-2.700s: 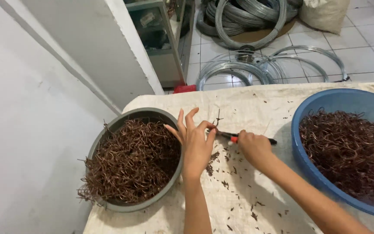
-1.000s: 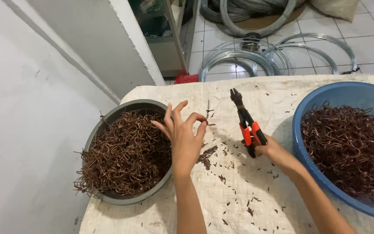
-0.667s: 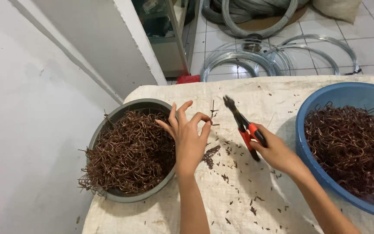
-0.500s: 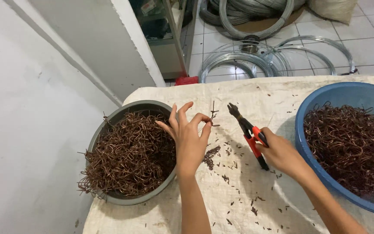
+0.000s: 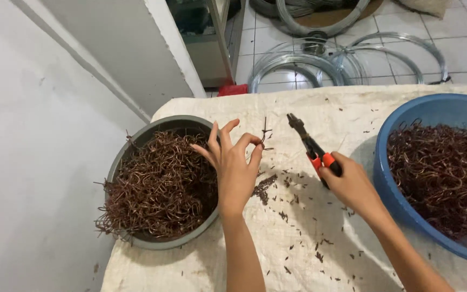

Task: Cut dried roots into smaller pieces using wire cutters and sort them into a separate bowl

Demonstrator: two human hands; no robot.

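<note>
Left hand (image 5: pixel 233 167) — raised over the table, back toward the camera, thumb and forefinger pinched shut on one short piece of wire (image 5: pixel 266 132), thin, brown and kinked, standing upright above the fingertips; the other three fingers fan out loose. The wire sits just left of the plier tips, not touching them.

Right hand (image 5: pixel 352 184) — fist wrapped closed around the handles of one pair of pliers (image 5: pixel 312 148): red-orange grips, dark metal head, nose pointing up and left toward the wire. Whether the nose is parted or closed cannot be told.

Grey bowl (image 5: pixel 136 238) — one, round, smooth-walled, at the left edge of the table, filled with a springy tangle of brown curled wire; a few strands hang over the rim. The left hand hovers at its right rim.

Blue basin (image 5: pixel 401 140) — one, round, plastic, larger, at the right edge, holding a second heap of the same brown wire.

Table cover (image 5: pixel 298 254) — one pale, coarse woven cloth, creased, scattered with many small dark wire clippings, thickest between the two hands.

Wire coils (image 5: pixel 298 65) — several grey metal hoops lying on the tiled floor beyond the table.
</note>
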